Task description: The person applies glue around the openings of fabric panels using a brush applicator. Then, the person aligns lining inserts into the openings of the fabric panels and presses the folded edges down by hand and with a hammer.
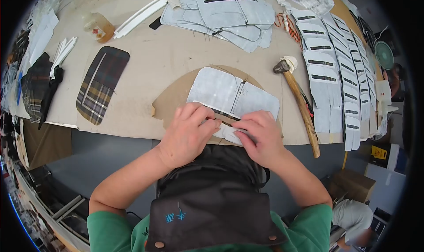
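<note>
A pale grey fabric panel (215, 89) with a dark seam down its middle lies on a rounded brown board (170, 96) at the table's front edge. My left hand (189, 130) pinches the dark strip along the panel's lower part, its fingertips pressed together. Just to the right, my right hand (260, 135) has its thumb and fingers closed on the same panel, near the strip's other end. A white folded edge of the panel shows between and below the two hands. The fingertips partly cover the strip.
A hammer (301, 106) lies right of the board. Stacked grey panels (236, 13) lie at the back, rows of panels (321, 66) at the right. On the left are a plaid piece (102, 82), a bottle (100, 28) and a white strip (140, 17). Another person (352, 216) is at lower right.
</note>
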A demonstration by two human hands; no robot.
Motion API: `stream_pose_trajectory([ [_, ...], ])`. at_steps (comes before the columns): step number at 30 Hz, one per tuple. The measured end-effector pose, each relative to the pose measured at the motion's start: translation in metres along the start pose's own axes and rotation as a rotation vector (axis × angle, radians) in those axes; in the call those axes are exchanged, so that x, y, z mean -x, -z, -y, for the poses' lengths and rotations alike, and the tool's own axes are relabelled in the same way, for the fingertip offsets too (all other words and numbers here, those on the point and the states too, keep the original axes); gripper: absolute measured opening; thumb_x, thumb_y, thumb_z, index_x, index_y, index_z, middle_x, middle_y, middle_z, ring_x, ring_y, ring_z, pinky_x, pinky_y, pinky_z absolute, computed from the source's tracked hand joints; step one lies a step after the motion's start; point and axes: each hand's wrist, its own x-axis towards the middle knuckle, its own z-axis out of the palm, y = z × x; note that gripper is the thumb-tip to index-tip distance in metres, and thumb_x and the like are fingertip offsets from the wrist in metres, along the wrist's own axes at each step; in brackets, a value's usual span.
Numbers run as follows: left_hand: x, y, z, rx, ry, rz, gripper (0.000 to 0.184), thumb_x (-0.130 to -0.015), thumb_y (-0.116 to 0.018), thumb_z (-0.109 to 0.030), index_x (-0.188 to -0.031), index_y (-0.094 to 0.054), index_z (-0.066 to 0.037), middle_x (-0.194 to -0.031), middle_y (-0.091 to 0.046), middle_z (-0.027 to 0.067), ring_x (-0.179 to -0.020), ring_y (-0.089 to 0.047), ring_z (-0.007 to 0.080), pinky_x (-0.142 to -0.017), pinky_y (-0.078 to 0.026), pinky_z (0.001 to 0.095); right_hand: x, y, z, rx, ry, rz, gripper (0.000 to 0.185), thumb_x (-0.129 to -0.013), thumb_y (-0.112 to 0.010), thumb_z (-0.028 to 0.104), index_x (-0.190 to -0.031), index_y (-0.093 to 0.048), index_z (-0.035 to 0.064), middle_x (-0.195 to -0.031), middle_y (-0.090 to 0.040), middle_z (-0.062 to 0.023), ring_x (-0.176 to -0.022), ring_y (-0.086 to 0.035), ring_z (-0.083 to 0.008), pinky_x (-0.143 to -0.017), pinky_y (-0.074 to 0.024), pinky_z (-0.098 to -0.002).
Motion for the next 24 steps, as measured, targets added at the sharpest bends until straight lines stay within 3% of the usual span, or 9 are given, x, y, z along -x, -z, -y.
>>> stream_pose_trajectory([
  [3, -0.001, 0.002, -0.006, 0.009, 0.022, -0.004, 0.018, -0.085, -0.068, -0.009, -0.103, -0.071, -0.01, -0.106, -0.059, 0.0025, -0.104, -0.055, 0.023, -0.088, -0.041, 0.0371, 0.004, -0.002, 0.002, -0.019, -0.011, -0.025, 0.028, -0.078, -0.073, 0.0, -0.104, -0.07, 0.0096, -0.096, -0.062, -0.0033, -0.086, -0.058, -0.025, -0.079, -0.0412, -0.0379],
  [5, -0.005, 0.002, -0.011, -0.022, 0.05, -0.061, 0.031, -0.08, -0.071, -0.004, -0.11, -0.071, -0.012, -0.106, -0.059, 0.0013, -0.099, -0.054, 0.0231, -0.084, -0.037, 0.0371, 0.004, -0.002, 0.003, -0.013, -0.01, -0.029, 0.029, -0.078, -0.073, 0.0, -0.105, -0.07, 0.0099, -0.096, -0.062, -0.0033, -0.086, -0.058, -0.0248, -0.079, -0.041, -0.0379],
  [15, -0.001, -0.008, -0.019, -0.047, 0.002, 0.033, 0.036, -0.079, -0.063, -0.001, -0.114, -0.069, -0.008, -0.107, -0.06, 0.002, -0.096, -0.054, 0.0223, -0.082, -0.036, 0.0359, 0.005, -0.003, 0.001, 0.056, 0.046, -0.005, 0.029, -0.076, -0.073, -0.001, -0.103, -0.07, 0.0103, -0.096, -0.061, -0.0024, -0.085, -0.057, -0.0236, -0.077, -0.0408, -0.0379],
  [17, 0.001, -0.009, -0.018, -0.064, 0.026, 0.051, 0.033, -0.082, -0.062, -0.007, -0.114, -0.069, -0.008, -0.11, -0.06, 0.0025, -0.1, -0.055, 0.022, -0.088, -0.039, 0.0364, 0.008, -0.004, -0.003, 0.031, 0.041, -0.026, 0.03, -0.075, -0.072, -0.001, -0.103, -0.07, 0.0102, -0.097, -0.061, -0.0026, -0.086, -0.057, -0.0238, -0.077, -0.041, -0.0378],
  [21, 0.004, -0.013, -0.017, -0.052, 0.041, -0.021, 0.036, -0.079, -0.062, -0.002, -0.113, -0.07, -0.01, -0.106, -0.06, 0.0018, -0.094, -0.053, 0.022, -0.082, -0.036, 0.0359, 0.008, -0.004, 0.0, 0.018, 0.019, -0.047, 0.033, -0.072, -0.071, -0.001, -0.103, -0.07, 0.0098, -0.1, -0.06, -0.0038, -0.087, -0.057, -0.0246, -0.077, -0.0422, -0.0382],
  [24, 0.004, -0.012, -0.019, -0.108, 0.006, 0.03, 0.035, -0.081, -0.062, -0.009, -0.115, -0.07, -0.01, -0.108, -0.059, 0.0007, -0.097, -0.054, 0.0199, -0.085, -0.038, 0.0357, 0.007, -0.003, 0.003, 0.05, 0.043, -0.001, 0.035, -0.072, -0.072, -0.001, -0.105, -0.07, 0.0089, -0.1, -0.06, -0.0046, -0.088, -0.057, -0.025, -0.078, -0.0428, -0.0388],
])
